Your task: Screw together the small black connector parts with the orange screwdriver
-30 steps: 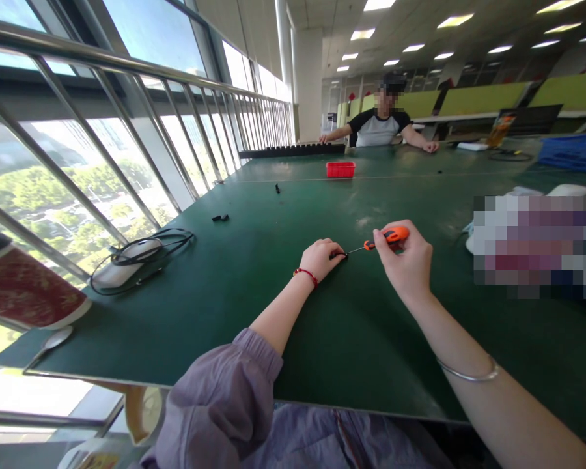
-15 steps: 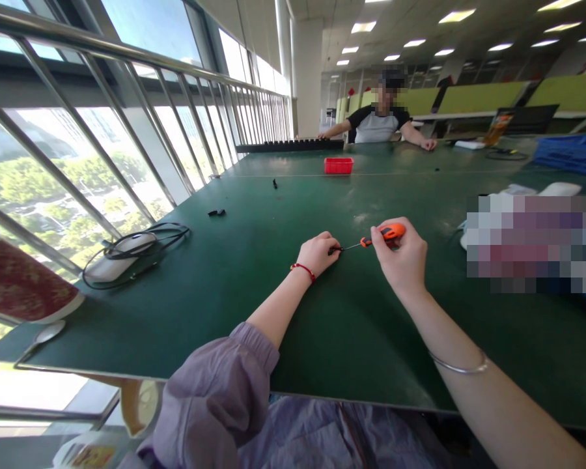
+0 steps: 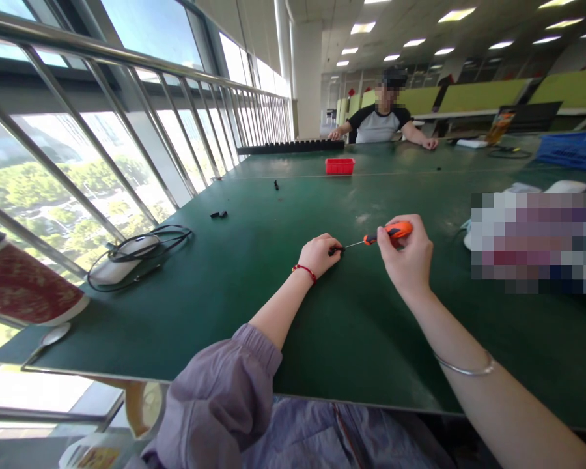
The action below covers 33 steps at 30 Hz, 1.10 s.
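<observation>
My right hand (image 3: 408, 254) is closed around the orange and black handle of a screwdriver (image 3: 389, 232). Its thin metal shaft points left, and the tip reaches a small black part (image 3: 336, 249). That part is pinched in the fingers of my left hand (image 3: 321, 253), which rests low over the green table (image 3: 254, 280). Most of the black part is hidden by the fingers, so its exact kind does not show. Further off lie small black pieces (image 3: 219, 214) and another small black piece (image 3: 276, 185).
A red bin (image 3: 339, 166) and a long black rack (image 3: 293, 147) stand toward the far side, where a person (image 3: 378, 124) sits. At left are a mouse with a cable (image 3: 127, 257), a patterned cup (image 3: 27, 280) and a spoon (image 3: 53, 334). A blue basket (image 3: 573, 151) is at right.
My right hand and the screwdriver have shifted slightly right, showing a little more shaft. My left hand stays in nearly the same place on the black part.
</observation>
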Motion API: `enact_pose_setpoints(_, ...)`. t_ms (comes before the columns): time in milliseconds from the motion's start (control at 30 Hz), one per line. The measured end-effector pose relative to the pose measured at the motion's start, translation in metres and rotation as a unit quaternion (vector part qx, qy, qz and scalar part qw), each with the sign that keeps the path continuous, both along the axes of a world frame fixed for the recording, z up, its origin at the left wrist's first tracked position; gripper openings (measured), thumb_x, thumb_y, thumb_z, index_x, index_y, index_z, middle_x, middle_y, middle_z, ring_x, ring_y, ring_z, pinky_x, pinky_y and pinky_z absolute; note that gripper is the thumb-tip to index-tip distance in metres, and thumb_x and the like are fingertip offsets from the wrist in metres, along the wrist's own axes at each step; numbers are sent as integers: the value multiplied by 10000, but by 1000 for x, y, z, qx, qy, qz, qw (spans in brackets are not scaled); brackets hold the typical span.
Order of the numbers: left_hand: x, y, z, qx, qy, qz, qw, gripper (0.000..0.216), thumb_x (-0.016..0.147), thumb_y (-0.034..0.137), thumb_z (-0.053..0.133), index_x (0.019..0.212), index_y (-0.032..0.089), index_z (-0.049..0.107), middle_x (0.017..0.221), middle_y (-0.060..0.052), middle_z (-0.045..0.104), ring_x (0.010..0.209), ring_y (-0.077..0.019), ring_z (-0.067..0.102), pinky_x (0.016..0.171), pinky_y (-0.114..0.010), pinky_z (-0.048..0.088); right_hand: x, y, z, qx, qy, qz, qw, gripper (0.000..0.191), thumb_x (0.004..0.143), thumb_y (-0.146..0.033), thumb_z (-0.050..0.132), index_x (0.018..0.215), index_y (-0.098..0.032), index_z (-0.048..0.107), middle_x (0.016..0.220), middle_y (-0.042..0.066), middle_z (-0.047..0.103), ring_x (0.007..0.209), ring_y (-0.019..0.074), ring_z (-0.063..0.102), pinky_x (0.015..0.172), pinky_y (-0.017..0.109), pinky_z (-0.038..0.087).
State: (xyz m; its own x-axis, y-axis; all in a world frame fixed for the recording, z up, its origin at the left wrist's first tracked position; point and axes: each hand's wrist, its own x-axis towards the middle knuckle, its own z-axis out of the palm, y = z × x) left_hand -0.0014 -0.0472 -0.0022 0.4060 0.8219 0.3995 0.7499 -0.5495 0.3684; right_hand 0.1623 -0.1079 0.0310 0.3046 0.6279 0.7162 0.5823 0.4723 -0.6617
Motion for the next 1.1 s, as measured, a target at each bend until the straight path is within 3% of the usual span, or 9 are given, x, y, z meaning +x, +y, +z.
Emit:
enact_pose_setpoints(333, -1, 3, -1, -3, -15, -16, 1000, 154, 755, 160, 564, 843, 181, 688, 867, -15, 654, 756, -132, 619, 715, -232, 504, 2, 0, 0, -34, -3, -10, 999, 177, 750, -347, 594, 813, -219, 489, 732, 4, 557, 545, 140, 527, 528, 273, 430)
enact_pose_setpoints(1100, -2, 7, -3, -20, -20, -24, 999, 162, 772, 177, 570, 864, 183, 703, 887, -21, 662, 755, -121, 625, 730, -222, 518, 4, 1, 0, -39, -1, 0, 999, 173, 758, -353, 601, 805, -217, 506, 683, -16, 537, 520, 127, 515, 504, 253, 399)
